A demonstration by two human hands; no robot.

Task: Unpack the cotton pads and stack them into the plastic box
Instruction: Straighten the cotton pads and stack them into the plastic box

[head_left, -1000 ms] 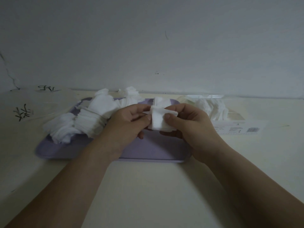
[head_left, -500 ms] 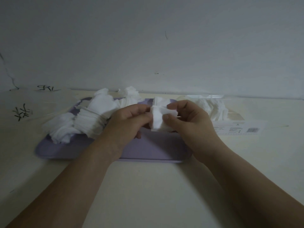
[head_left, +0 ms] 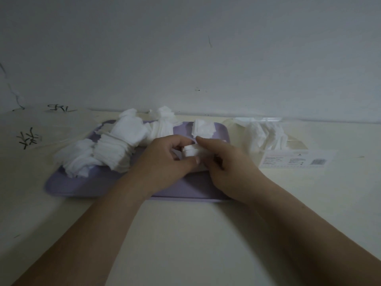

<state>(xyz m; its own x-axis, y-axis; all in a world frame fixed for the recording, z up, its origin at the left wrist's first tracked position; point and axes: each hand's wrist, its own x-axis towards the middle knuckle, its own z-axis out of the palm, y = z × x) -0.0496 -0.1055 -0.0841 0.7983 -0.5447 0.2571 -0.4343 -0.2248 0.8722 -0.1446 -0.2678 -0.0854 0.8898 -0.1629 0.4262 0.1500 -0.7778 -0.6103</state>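
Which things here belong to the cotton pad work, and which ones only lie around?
Job: left hand, right hand, the small bunch of pads they hold, pad piles, plastic box with some pads inside.
Around: purple tray under the piles, clear printed wrapper at left.

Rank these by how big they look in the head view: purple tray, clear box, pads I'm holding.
1. purple tray, largest
2. clear box
3. held pads, smallest, though partly hidden

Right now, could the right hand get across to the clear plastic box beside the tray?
Probably yes. The plastic box sits just to the right of the right hand, with nothing standing between them. The hand is busy, though: it and the left hand both hold a small bunch of cotton pads.
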